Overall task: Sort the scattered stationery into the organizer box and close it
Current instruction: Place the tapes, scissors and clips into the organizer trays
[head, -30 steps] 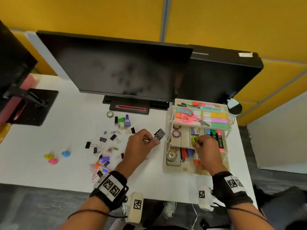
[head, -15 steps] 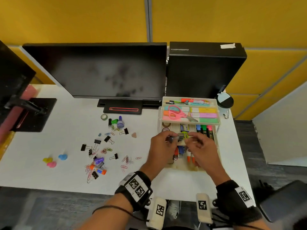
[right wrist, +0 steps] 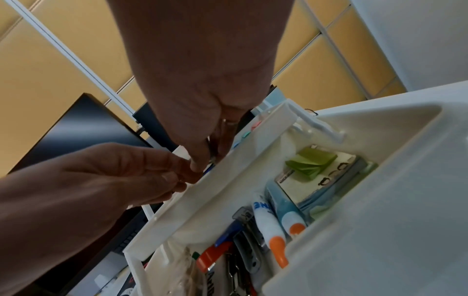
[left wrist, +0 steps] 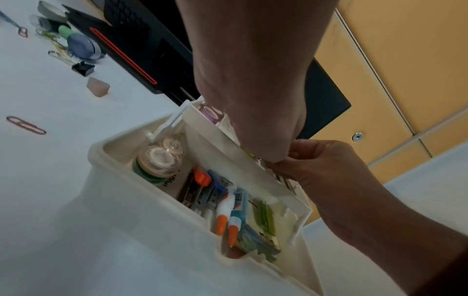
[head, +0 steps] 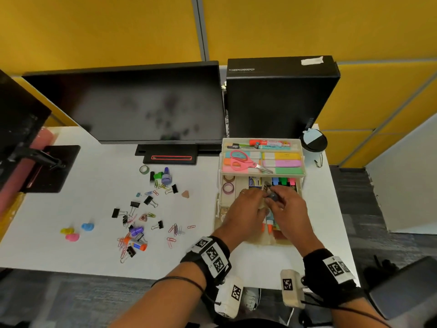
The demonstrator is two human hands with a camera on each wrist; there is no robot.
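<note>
The white organizer box (head: 218, 209) stands open at the table's right, its tiers fanned out with scissors (head: 243, 162) and highlighters on top. Both hands meet over the middle tray (right wrist: 228, 180). My left hand (head: 259, 194) and right hand (head: 275, 200) pinch a small black binder clip (head: 268, 188) between their fingertips; most of it is hidden. In the right wrist view the right hand (right wrist: 205, 162) nips metal at the tray's edge, the left hand (right wrist: 177, 176) touching it. Binder clips (head: 134, 205), paper clips (head: 175, 229) and a glue stick (head: 137, 243) lie scattered to the left.
A monitor (head: 142, 102) and a black computer case (head: 279, 95) stand behind the box, a lidded cup (head: 313, 144) at its right. Small coloured erasers (head: 72, 236) lie far left, a tape roll (head: 144, 169) and ink bottle (head: 166, 177) near the monitor foot. The box's bottom compartment (left wrist: 152, 210) holds glue and staplers.
My left hand carried the binder clip from the table to the box's middle tray. My right hand left the tray's compartment and met it there.
</note>
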